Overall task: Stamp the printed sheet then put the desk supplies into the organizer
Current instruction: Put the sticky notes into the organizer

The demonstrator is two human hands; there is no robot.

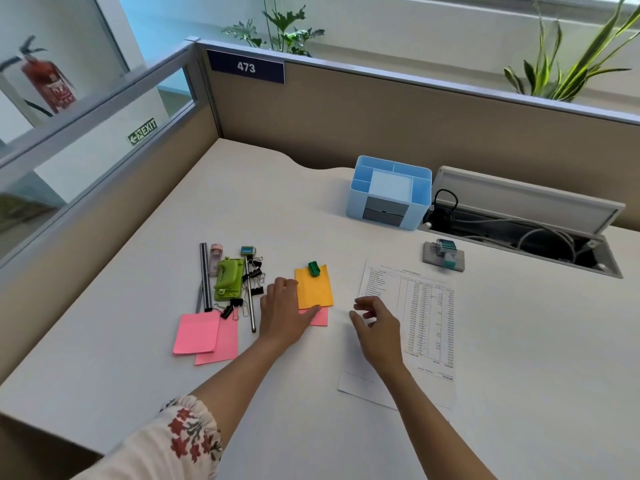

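The printed sheet (412, 320) lies flat on the desk, right of centre. Beyond its top right corner a stamp lies on its grey ink pad (444, 255). The light blue organizer (389, 192) stands at the back. My left hand (285, 311) rests on the desk, its thumb on the lower edge of the orange sticky notes (315, 289), which carry a small green clip (313, 268). My right hand (375, 323) hovers over the sheet's left edge with loosely curled fingers, holding nothing. To the left lie pens (205, 277), a green punch (229, 278) and several black binder clips (254, 271).
Pink sticky notes (204, 336) lie near the front left of the supplies. An open cable hatch (540, 233) with wires is sunk into the desk right of the organizer. Partition walls close the desk at the back and left.
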